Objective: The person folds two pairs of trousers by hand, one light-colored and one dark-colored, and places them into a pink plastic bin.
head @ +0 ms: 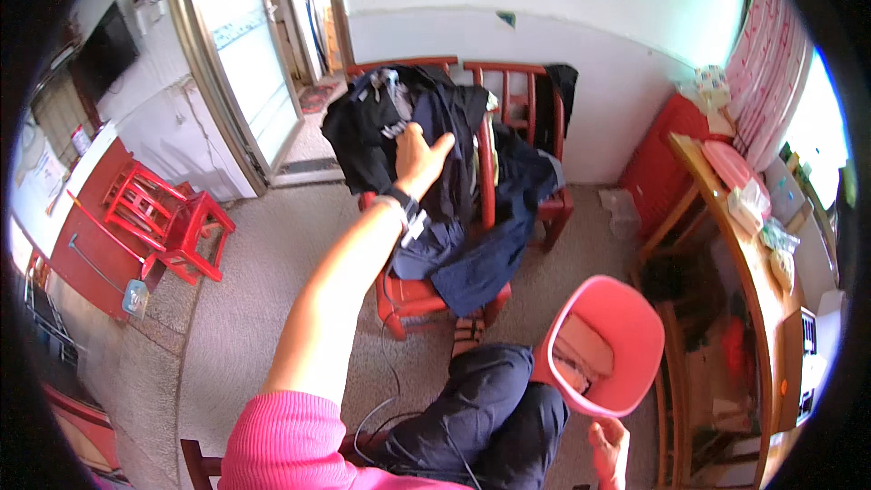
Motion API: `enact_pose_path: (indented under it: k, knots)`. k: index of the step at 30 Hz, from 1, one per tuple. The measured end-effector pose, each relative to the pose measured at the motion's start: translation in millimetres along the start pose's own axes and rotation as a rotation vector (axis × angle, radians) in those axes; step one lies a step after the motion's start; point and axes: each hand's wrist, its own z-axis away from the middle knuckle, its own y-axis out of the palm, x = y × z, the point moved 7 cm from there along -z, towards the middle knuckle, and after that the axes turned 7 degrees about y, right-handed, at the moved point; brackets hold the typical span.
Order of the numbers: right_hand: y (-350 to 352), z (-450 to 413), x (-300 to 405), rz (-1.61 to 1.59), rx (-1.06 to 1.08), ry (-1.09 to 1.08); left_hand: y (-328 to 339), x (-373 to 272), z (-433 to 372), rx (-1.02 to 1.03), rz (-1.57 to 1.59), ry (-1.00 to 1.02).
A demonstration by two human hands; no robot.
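Observation:
My left hand [420,155] reaches forward onto a heap of dark clothes [446,105] draped over a red wooden chair. Its thumb sticks out to the right; the fingertips are hidden against the cloth, so a grip cannot be made out. A black watch band and a small white device sit at that wrist. Below the heap, navy trousers [480,265] hang across the red chair seat [408,299]. At lower right, my right hand [607,446] grips the near rim of a tilted pink plastic bin [633,347] beside my knee. Folded pinkish cloth [582,347] lies inside the bin.
A second red chair [554,211] stands behind, with dark clothing on it. To the right, a wooden table [742,265] bears a tissue box [746,207] and other items. Red chairs [184,224] and a long-handled dustpan [136,296] are at left. A thin cable [395,367] runs near my legs.

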Motion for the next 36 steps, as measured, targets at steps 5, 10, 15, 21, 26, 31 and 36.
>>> enact_pose_path:
  k: [5, 10, 15, 21, 26, 31, 36]
  knots:
    - [-7.1, 28.3, -2.3, 0.015, -0.113, 0.125, 22.9, 29.5, -10.7, 0.11, -0.298, -0.31]
    - [-10.3, 33.7, -2.4, 0.047, -0.121, 0.177, 44.6, 80.9, -9.4, 0.134, -0.237, -0.457]
    - [-9.8, 22.6, -4.2, 0.032, -0.082, 0.191, 43.0, 73.2, -15.1, 0.086, -0.25, -0.262]
    - [7.3, 12.6, 7.5, 0.029, -0.039, 0.128, 13.9, 26.8, -32.7, 0.021, -0.136, 0.062]
    - [10.1, 16.9, 15.5, 0.029, -0.017, 0.067, -17.6, -12.9, -44.6, 0.027, 0.226, 0.147]
    - [10.3, 21.2, 22.6, 0.002, -0.019, 0.019, -46.6, -29.2, -31.6, 0.01, 0.542, 0.013]
    - [8.9, 21.3, 25.8, 0.028, -0.007, 0.038, -63.8, -44.1, -13.9, 0.079, 0.75, -0.148]
